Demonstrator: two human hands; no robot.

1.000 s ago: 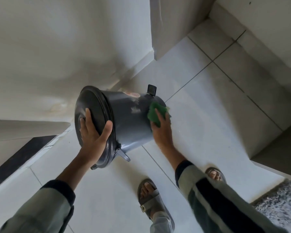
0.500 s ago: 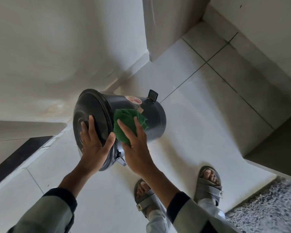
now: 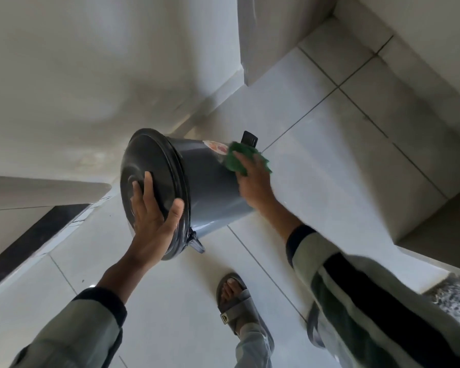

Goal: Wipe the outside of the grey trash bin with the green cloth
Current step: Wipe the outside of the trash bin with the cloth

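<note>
Two bare hands work a round grey trash bin, which is tipped far over so its lid faces the camera and its base points away toward the pale wall. The bin's body is smooth, slightly glossy plastic tapering toward the base, and its darker domed lid has a raised rim and faint concentric rings. The left hand lies flat against the lid, fingers spread and thumb hooked over the rim, bracing rather than clenching. The right hand presses a crumpled green cloth against the upper side of the bin near its base, fingers splayed over the fabric; the cloth looks soft and nubbly, with ragged folds sticking out past the fingers. Just beside the cloth sits a round, worn sticker in red and cream, and a black ribbed foot pedal juts out at the base. A small grey hinge tab sticks out below the lid. Underneath are large glossy white floor tiles with thin dark grout lines, a grey strapped sandal, and a shaggy speckled mat at the right edge.
</note>
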